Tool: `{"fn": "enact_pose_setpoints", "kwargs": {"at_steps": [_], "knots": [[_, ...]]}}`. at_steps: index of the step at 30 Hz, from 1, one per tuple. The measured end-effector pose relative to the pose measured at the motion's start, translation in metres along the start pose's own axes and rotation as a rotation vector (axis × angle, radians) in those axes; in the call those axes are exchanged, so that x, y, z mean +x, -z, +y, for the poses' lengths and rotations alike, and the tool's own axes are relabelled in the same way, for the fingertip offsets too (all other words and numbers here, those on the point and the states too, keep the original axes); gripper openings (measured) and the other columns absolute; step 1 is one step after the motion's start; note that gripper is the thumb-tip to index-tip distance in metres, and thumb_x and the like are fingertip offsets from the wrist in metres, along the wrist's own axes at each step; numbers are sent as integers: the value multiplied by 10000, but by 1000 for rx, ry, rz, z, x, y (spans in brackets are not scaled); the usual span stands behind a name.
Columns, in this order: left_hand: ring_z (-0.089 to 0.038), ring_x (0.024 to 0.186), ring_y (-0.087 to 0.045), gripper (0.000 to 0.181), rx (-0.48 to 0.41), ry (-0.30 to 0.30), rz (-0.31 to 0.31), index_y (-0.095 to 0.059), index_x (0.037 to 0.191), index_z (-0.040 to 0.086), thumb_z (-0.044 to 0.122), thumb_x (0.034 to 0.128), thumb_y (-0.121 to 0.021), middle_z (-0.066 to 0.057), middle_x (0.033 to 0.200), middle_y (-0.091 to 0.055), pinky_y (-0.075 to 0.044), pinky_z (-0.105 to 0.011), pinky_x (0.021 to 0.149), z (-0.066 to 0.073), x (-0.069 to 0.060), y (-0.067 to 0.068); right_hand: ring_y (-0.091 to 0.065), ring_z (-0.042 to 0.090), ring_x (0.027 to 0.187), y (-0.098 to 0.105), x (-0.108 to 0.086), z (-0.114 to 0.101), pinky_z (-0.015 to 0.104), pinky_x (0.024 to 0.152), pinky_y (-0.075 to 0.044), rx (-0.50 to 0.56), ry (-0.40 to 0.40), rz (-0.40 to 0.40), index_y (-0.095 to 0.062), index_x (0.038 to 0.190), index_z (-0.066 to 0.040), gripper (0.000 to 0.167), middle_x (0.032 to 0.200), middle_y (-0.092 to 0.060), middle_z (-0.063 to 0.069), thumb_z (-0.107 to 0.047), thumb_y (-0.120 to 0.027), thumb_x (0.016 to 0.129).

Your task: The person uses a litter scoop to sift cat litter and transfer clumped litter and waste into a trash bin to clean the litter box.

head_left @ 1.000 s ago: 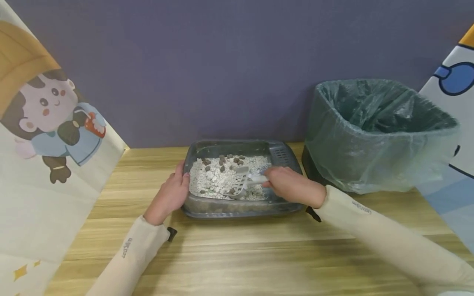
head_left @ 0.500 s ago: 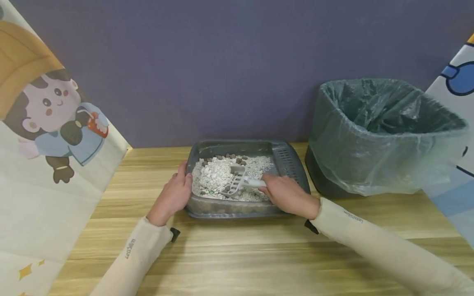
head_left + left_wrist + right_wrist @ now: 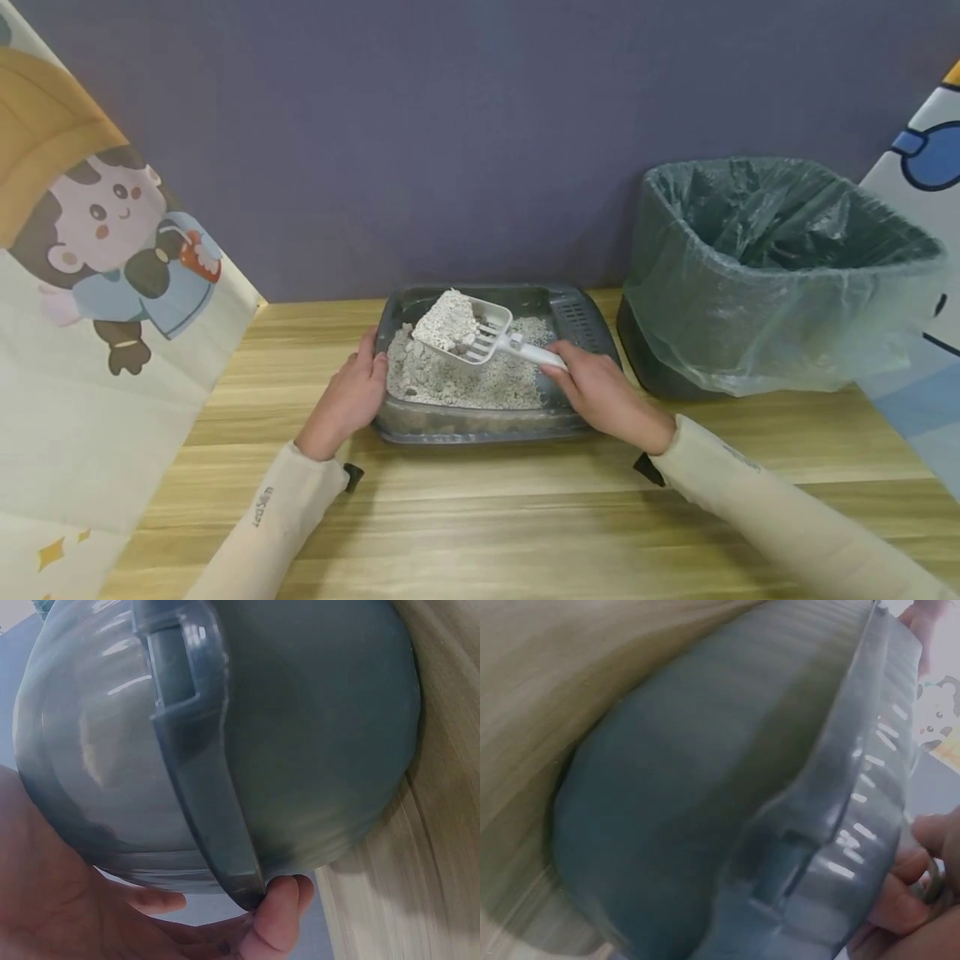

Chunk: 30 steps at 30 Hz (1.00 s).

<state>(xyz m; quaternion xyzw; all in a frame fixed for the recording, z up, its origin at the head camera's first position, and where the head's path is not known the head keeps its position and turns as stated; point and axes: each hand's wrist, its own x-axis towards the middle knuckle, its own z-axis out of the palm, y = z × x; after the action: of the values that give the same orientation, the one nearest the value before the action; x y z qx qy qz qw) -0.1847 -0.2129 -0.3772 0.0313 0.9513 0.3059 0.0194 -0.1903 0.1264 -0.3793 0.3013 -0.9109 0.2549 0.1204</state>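
A dark grey litter box (image 3: 480, 423) stands on the wooden surface, holding pale, grainy litter (image 3: 495, 387). My left hand (image 3: 351, 396) grips its left rim; in the left wrist view the fingertips (image 3: 276, 922) curl at the rim's lip. My right hand (image 3: 600, 392) holds the handle of a white slotted litter scoop (image 3: 495, 337). The scoop is raised over the box, its head pointing left and heaped with litter (image 3: 448, 321). Below it, part of the litter is hidden. From the right wrist, the box's outer wall (image 3: 675, 787) hides most of the scoop.
To the right of the box stands a dark bin (image 3: 652, 350) lined with a translucent green bag (image 3: 765, 325), its mouth open upward. A purple-grey wall (image 3: 450, 150) rises behind. Panels with cartoon prints (image 3: 120, 242) flank both sides of the wooden surface (image 3: 480, 517).
The scoop has gone from down in the litter to above it, now carrying a heap. My right hand rose with it and turned. My left hand stays on the rim.
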Motion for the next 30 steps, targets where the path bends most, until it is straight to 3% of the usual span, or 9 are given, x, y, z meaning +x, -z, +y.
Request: {"fn": "enact_pose_setpoints", "kwargs": {"at_steps": [11,16,22,30], "knots": [[-469,1171,-451,546,13,-3,10,-94,1528,165,368,1032,-199,-283,1347,-432,-368,-659,890,-1,0,-1,-326,58,476,1,-8,7,243,436,-328,73,25,55,-566,1168,-57,256,665,-406,-73,-223,-541,975],[-481,1192,-428,545,9,-4,6,-88,1529,156,355,1034,-201,-289,1373,-404,-349,-662,914,-1,0,0,-345,71,502,-1,-10,9,242,451,-326,67,43,117,-548,1163,-46,246,667,-405,-71,-165,-582,950],[-489,1212,-404,556,14,0,-2,-70,1530,150,374,1032,-178,-291,1396,-378,-329,-661,935,-1,0,0,-330,74,506,-5,-11,12,247,456,-326,117,23,139,-527,1194,-42,262,691,-413,-50,-145,-567,956],[-476,1246,-373,563,8,-1,-3,-62,1532,155,387,1030,-168,-274,1427,-350,-309,-656,957,-2,1,-1,-361,88,555,-10,-11,17,253,493,-339,132,33,214,-509,1214,-29,297,802,-476,-17,-94,-588,936]]}}
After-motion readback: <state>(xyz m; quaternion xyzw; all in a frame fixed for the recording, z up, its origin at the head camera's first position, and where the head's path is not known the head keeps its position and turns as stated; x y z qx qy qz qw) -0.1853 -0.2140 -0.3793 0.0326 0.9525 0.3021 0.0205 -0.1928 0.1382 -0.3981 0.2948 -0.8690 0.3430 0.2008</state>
